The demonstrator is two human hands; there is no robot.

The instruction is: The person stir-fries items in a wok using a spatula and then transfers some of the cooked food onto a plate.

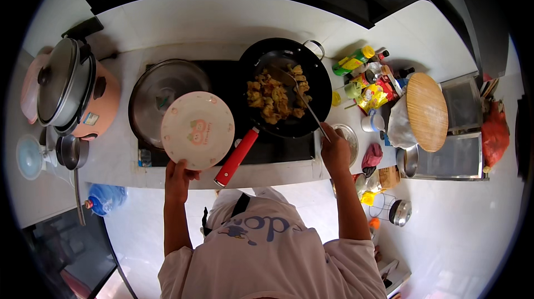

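Note:
My left hand (179,178) grips the near rim of a white plate (190,140) with a strawberry print, held over the front left of the black cooktop (292,151). In my right hand (336,151) is the handle of a metal spatula (308,109), whose blade rests among browned food pieces (275,98) in a black wok (319,78). The wok's red handle (238,157) points towards me, just right of the plate. Partly behind the plate lies a large round lid or pan (144,90), on the cooktop's left side.
A pink rice cooker (102,98) and a small saucepan (75,151) stand at the left. To the right are a green bottle with a yellow cap (352,62), seasoning packets (373,96), a white mug (372,123), a metal bowl (408,161) and a round wooden board (427,111).

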